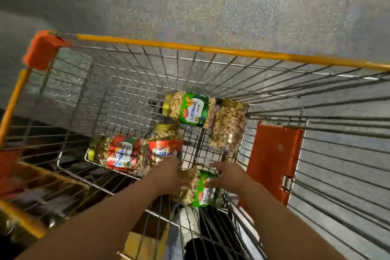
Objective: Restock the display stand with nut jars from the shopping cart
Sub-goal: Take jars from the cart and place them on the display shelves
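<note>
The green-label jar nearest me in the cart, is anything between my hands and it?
Nothing visible. The left hand and right hand are already on either side of the green-label jar. The red-label jars lie beyond and to the left. The display stand is not in view, so that path cannot be judged.

Two bare forearms, no sleeves, unadorned wrists
</note>
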Motion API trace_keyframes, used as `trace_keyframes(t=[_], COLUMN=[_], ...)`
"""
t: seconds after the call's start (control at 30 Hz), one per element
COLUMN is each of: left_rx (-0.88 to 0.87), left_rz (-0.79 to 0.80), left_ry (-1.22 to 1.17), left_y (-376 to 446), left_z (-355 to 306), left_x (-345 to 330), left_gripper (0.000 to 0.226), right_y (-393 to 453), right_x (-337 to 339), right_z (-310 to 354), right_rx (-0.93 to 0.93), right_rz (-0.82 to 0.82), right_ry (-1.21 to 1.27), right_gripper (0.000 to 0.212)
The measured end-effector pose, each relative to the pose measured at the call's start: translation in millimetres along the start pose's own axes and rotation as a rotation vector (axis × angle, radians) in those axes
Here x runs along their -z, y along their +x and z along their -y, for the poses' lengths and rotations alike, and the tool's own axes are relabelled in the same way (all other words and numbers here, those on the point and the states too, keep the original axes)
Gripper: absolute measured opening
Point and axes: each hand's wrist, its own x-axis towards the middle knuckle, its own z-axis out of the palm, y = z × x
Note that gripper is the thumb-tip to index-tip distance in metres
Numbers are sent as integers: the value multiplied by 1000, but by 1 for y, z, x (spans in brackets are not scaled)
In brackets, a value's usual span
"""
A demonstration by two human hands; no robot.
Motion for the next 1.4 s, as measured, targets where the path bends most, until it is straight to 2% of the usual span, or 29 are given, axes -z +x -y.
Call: trace_keyframes(t=[0.1,0.27,0.4,0.5,0.57,0.63,0.9,1.13,1.4], left_rx=[-16,-11,-19,-12,-13,-22,-97,-169,-255], left_rz=[30,85,114,130,110,94,-2,-137,-324], left_ry=[40,124,130,124,120,113,105,33,106], left_y=[15,28,30,29,29,29,20,-16,-83], left_z=[6,9,9,7,7,6,-11,-15,-20], left_x=[-15,-25,-33,-40,-41,-41,-35,-5,33], left_gripper=[85,101,111,109,108,109,100,103,108], right_y=[19,48,63,69,75,78,78,51,-9], right_x=[-8,-22,-34,-41,-44,-44,-30,-8,12], right_z=[-12,-30,-38,-37,-36,-36,-42,-19,23], right_rx=[50,45,65,78,84,95,100,124,252], right_rz=[63,80,83,102,139,164,169,137,10], right_ry=[-84,-78,-94,-102,-97,-100,-38,35,22], right_gripper=[82,89,77,91,103,107,85,83,80])
